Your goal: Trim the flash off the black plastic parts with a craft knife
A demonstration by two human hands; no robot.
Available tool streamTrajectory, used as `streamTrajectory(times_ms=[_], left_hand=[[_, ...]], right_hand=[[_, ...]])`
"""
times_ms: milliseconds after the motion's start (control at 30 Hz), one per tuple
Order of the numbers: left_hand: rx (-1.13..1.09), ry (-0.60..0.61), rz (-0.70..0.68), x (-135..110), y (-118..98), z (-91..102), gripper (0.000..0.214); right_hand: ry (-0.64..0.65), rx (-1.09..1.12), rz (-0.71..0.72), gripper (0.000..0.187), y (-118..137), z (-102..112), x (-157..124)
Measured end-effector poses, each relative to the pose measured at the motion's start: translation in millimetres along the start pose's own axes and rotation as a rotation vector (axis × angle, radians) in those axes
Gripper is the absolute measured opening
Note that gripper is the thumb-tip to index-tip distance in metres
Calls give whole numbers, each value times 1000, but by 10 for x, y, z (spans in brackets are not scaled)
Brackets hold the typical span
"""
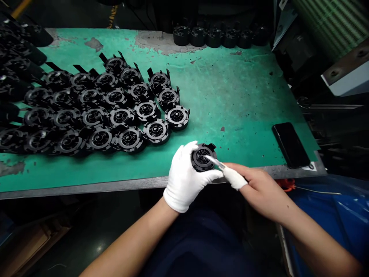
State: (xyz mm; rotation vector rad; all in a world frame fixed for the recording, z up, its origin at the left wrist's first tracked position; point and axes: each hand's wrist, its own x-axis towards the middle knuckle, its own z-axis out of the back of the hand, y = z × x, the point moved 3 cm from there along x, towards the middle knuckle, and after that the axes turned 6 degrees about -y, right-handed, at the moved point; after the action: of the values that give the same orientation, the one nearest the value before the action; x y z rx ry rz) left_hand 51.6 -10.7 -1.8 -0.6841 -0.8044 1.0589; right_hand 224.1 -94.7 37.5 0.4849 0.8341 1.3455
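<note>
My left hand [184, 179], in a white glove, is wrapped round a round black plastic part [202, 156] just above the near edge of the green table mat [230, 96]. My right hand [256, 188] is bare except for a white wrap on the forefinger. It pinches a thin metal blade [215, 162] whose tip rests on the face of the held part. Several more of the same black round parts [115, 111] lie in rows on the left half of the mat.
A black phone [290, 144] lies at the mat's right edge. A row of black parts [219, 36] stands along the far edge. A machine [331, 46] rises at the right, a blue bag [340, 207] below it, and brown cardboard [29, 242] on the floor at the left.
</note>
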Motion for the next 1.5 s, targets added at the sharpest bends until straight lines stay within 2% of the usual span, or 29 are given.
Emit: streamTrajectory(times_ms=[100,200,267,333,400,467,567,633,700,867,1167,1333,1500], left_hand=[[0,-52,-4,-161,-44,46,72],[62,25,-7,-450,-164,124,81],[103,118,32,-613,-241,178,88],[95,154,76,-656,-280,233,90],[50,123,74,-545,-261,277,92],[9,109,11,-323,-186,291,100],[-4,224,-92,31,-17,247,108],[-2,295,-127,181,76,209,102],[-11,314,-133,240,122,183,95],[-23,216,-90,160,101,150,91],[-10,90,-48,32,40,85,84],[-2,-7,-59,-19,-10,51,77],[-2,-36,-61,-15,-22,18,73]], right_hand=[[-151,188,-72,43,3,-163,78],[-247,223,-64,43,15,-240,269],[-281,137,4,42,21,-144,395],[-267,-1,94,42,16,20,446],[-231,-163,155,45,-4,172,405],[-191,-344,166,46,-34,252,311],[-110,-550,146,48,-63,227,182],[-66,-583,137,49,-56,173,135],[-31,-557,128,47,-34,127,106],[-30,-441,91,42,17,62,35],[-42,-314,54,45,-24,-188,-64],[-139,-184,52,38,-95,-66,-61],[-200,-358,96,38,-143,11,91]])
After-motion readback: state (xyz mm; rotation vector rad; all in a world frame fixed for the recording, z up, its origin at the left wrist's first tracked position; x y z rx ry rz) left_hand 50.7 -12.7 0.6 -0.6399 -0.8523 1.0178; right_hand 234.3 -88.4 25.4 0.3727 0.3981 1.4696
